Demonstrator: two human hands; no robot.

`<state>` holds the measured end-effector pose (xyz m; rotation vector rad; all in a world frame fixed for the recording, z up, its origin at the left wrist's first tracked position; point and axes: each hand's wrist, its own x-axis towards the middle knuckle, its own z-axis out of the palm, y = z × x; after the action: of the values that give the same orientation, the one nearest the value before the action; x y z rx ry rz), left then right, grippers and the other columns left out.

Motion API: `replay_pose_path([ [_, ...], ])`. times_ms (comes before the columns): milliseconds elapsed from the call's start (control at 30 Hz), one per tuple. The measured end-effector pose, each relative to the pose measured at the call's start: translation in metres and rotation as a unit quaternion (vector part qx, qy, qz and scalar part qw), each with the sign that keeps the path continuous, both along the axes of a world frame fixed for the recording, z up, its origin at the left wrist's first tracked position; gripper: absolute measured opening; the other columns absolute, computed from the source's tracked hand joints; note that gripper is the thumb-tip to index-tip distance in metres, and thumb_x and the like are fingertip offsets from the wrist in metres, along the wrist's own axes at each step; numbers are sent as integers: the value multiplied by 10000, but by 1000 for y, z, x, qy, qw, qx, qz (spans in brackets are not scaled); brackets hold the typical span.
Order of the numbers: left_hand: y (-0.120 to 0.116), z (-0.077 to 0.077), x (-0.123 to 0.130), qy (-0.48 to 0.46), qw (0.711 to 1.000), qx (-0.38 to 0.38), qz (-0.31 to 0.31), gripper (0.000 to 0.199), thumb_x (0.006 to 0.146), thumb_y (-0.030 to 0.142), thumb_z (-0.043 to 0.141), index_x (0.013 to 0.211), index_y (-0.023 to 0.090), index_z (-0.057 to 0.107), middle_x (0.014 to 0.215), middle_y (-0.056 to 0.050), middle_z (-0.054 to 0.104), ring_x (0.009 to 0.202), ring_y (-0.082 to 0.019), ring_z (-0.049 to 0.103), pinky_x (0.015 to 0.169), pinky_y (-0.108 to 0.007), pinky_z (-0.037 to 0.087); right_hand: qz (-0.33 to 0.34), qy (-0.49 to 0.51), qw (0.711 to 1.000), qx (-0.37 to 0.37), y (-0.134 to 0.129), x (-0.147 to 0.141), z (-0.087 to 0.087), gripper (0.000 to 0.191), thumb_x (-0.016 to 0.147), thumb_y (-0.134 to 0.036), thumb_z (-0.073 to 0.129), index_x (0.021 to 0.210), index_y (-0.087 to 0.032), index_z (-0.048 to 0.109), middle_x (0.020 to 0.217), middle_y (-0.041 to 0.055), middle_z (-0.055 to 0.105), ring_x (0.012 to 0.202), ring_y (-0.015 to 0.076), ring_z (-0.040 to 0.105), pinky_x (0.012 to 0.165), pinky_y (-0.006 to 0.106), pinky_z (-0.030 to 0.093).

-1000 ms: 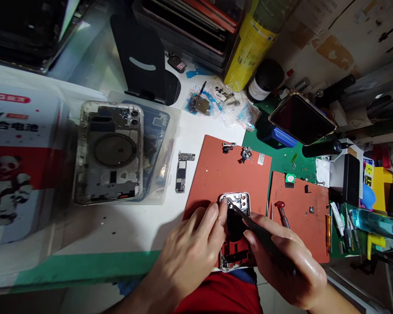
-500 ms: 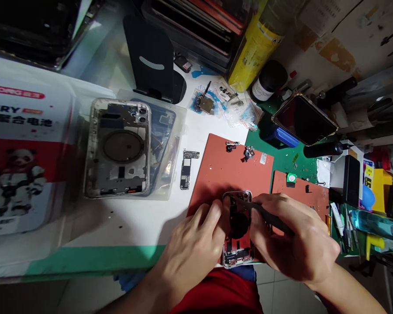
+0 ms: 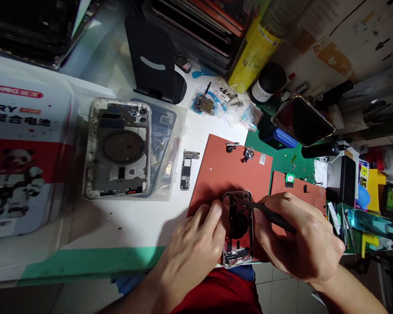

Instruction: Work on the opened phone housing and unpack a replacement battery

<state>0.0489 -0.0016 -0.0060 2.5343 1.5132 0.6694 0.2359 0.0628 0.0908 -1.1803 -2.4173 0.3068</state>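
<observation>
A phone housing (image 3: 238,243) with a red inside and a dark round pad lies on the red-brown mat (image 3: 227,168) near the table's front edge. My left hand (image 3: 196,240) grips its left side, fingers bent over the upper left edge. My right hand (image 3: 301,235) pinches black tweezers (image 3: 277,218), whose tips reach into the upper part of the housing. Shadow hides what the tips touch. A narrow logic board (image 3: 185,171) lies on the white table left of the mat. Small camera parts (image 3: 249,153) sit at the mat's upper edge.
A second, larger phone housing (image 3: 118,174) rests on a clear plastic case at left, beside a battery box (image 3: 16,174). Behind stand a black phone stand (image 3: 150,52) and a yellow spray can (image 3: 253,56). A phone (image 3: 303,121) leans at right, near many tools.
My right hand has shifted slightly to the right, and the tweezers' tips have moved a little inside the housing. My left hand stays in place.
</observation>
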Motion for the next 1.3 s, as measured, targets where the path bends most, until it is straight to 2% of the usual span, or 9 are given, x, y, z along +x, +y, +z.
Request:
replay_pose_path([
  [100,0,1,-1,-7,1000,-1,-5,397,892,24,517,1209,49,754,1121,-161,759,870,-245,742,658,-348,670,-5,-15,1000,-18,1,-1,2,110,983,-100,633,1015,-192,683,769,25,744,595,155,688,505,281,545],
  [167,1,2,-1,-6,1000,-1,-5,402,898,24,510,1214,50,755,1121,-160,762,875,-248,743,660,-351,671,1,-6,1000,22,1,-2,1,125,980,-88,636,1028,-197,674,722,5,717,556,147,652,489,281,527],
  [267,1,2,-1,3,1000,-7,-2,322,896,31,534,1081,107,787,1134,-148,766,892,-248,744,661,-340,664,17,9,995,101,3,-2,-3,183,959,-65,686,1102,-175,652,652,-28,661,484,129,556,453,280,466],
  [367,2,2,0,-1,1000,-14,1,265,874,28,560,951,141,786,1128,-136,767,892,-248,743,649,-334,657,45,23,994,93,5,-1,-5,237,941,-42,694,1147,-140,627,709,16,689,553,149,591,502,294,492],
  [567,2,3,1,-11,1000,-4,5,432,869,12,564,1267,40,730,1096,-146,762,867,-251,735,627,-346,656,58,12,991,118,8,0,-2,229,960,-37,688,1167,-131,659,671,-22,652,525,131,551,507,292,458],
  [767,2,2,-2,-32,999,-20,0,409,925,12,536,1285,68,722,1140,-142,765,899,-242,758,662,-342,664,64,11,993,96,8,2,-4,207,964,-49,661,1155,-125,640,762,29,684,614,152,582,559,305,487],
  [967,15,16,-12,-160,978,-134,9,404,1015,6,469,1280,141,743,1126,-84,773,1027,-192,771,876,-306,661,62,-32,991,111,12,3,0,93,993,-106,687,1062,-161,657,637,-55,584,511,111,486,501,289,392],
  [1133,44,24,-12,-213,952,-217,29,422,995,28,485,1262,160,783,1171,-79,797,1025,-197,772,914,-305,620,67,-53,989,123,13,7,1,128,978,-140,677,1095,-183,651,749,-4,683,585,148,618,557,314,496],
  [1300,69,27,-7,-207,919,-327,69,247,966,167,653,1068,228,868,1009,-29,839,892,-216,768,849,-340,579,57,-68,985,150,11,10,0,116,999,-149,666,1090,-210,627,760,-12,697,609,150,654,575,311,533],
])
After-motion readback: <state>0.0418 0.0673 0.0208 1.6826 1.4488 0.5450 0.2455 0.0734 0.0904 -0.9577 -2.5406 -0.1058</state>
